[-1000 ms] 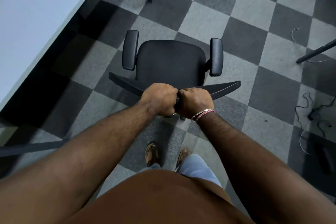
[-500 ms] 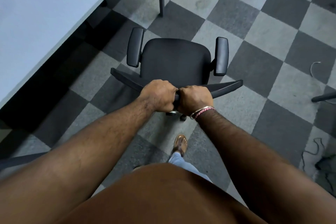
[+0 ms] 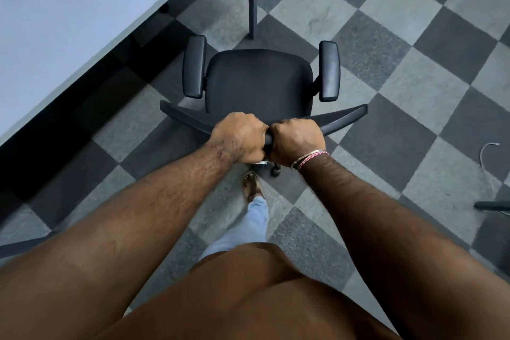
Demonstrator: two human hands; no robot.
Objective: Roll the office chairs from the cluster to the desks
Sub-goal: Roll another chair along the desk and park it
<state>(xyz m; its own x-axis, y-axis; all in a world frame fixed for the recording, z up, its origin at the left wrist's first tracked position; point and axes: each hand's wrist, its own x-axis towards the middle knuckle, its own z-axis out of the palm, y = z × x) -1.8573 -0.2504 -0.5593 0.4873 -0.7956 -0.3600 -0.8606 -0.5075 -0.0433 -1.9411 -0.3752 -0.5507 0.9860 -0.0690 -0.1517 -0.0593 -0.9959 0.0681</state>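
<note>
Both grips are closed on the backrest top of the office chair [image 3: 259, 83], left hand [image 3: 238, 138] touching right hand [image 3: 298, 139]. Since a second ago the chair has rolled nearer the surface [image 3: 82, 8], whose corner now lies just beside its left armrest [image 3: 194, 66]; arrival looks close.

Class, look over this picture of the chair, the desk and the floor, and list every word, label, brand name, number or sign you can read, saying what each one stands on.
There are none to read.
Office chair: plain black seat and armrests, no brand or label visible.
Desk: bare pale top with a round cable hole, no print.
Carpet tiles: checkered grey, no markings.
Bracelets on the right wrist: no lettering visible.
</note>
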